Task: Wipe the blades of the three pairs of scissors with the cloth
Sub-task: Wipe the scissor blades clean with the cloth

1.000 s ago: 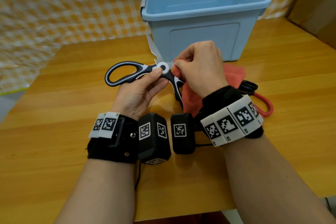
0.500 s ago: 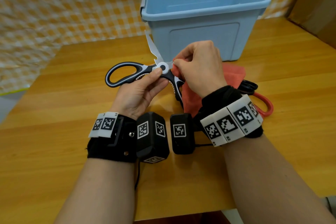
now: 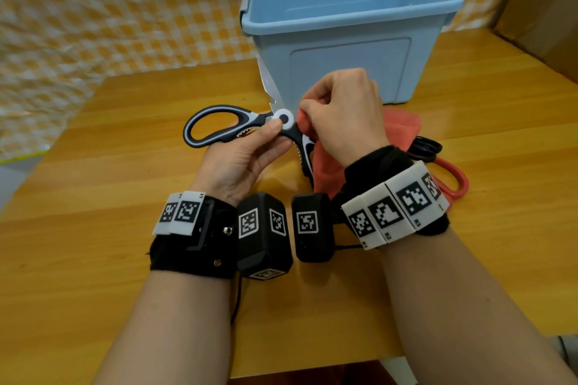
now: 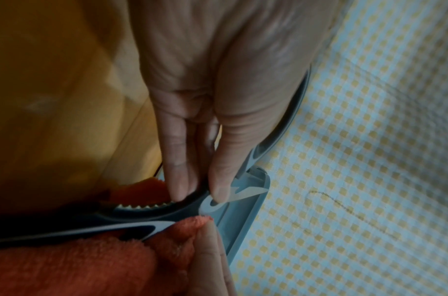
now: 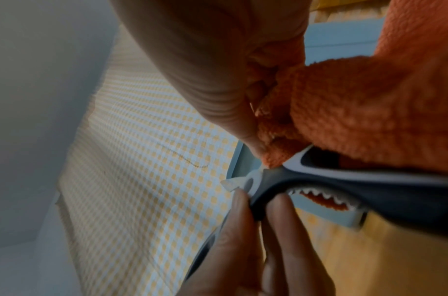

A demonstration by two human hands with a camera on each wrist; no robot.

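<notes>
Orange cloth pinched in right grip beside scissors pivot; left grip holding handle

The scissors have bright, polished metal blades and matt black-and-grey plastic handles. The cloth is orange terry – fluffy, looped, rough-looking. The bin is smooth blue plastic with a dull sheen. The table is varnished wood – glossy, with visible grain. The checked backdrop looks like thin, smooth sheeting.
</notes>
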